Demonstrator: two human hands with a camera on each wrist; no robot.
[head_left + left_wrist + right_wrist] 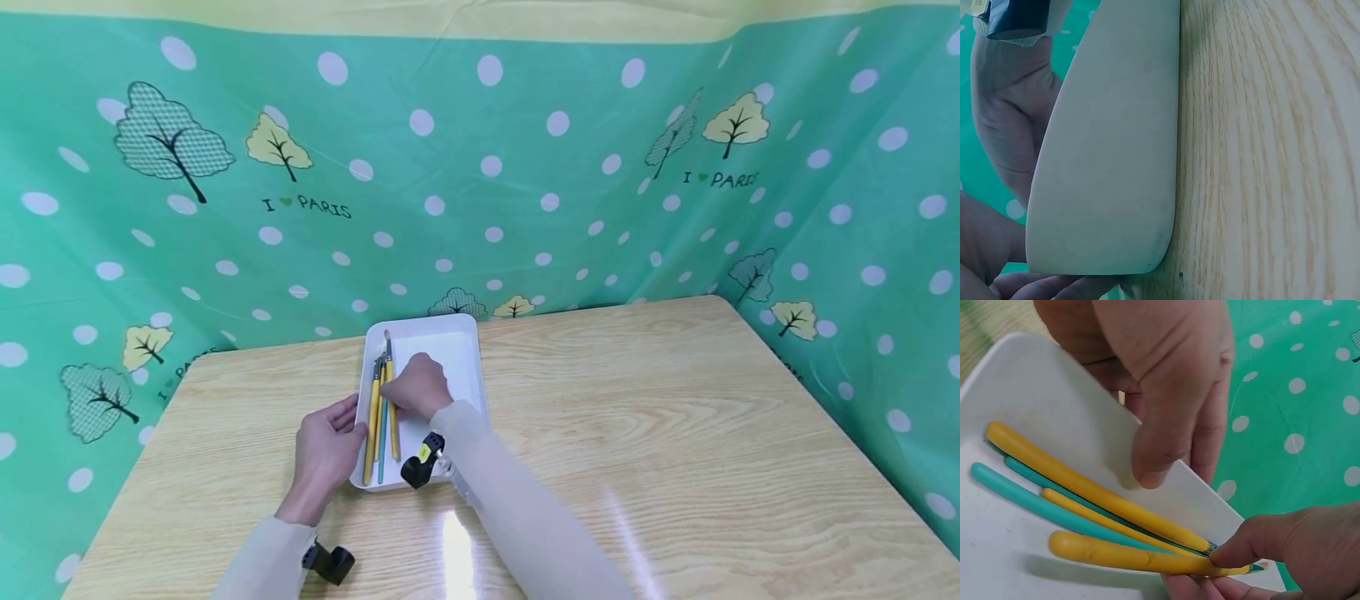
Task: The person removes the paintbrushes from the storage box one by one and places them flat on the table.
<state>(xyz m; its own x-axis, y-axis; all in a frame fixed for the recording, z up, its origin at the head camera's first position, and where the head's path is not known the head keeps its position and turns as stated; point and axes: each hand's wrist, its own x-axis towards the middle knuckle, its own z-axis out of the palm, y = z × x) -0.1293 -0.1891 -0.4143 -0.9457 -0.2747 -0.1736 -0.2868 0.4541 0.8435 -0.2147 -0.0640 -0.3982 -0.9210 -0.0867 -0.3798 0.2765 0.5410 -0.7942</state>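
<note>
A white tray holds several paintbrushes with yellow and teal handles, lying lengthwise along its left side. My left hand grips the tray's left wall, thumb over the rim on the inside and fingers outside. Inside the tray, my right hand pinches a thick yellow paintbrush between thumb and fingers near its ferrule. Its bristles point to the far end. Beside it lie another thick yellow paintbrush, a teal paintbrush and a thinner yellow paintbrush.
The tray stands on a light wood-grain table, close to its far edge. Behind and at the sides hangs a green dotted curtain with printed trees. Small black cameras are strapped to both wrists.
</note>
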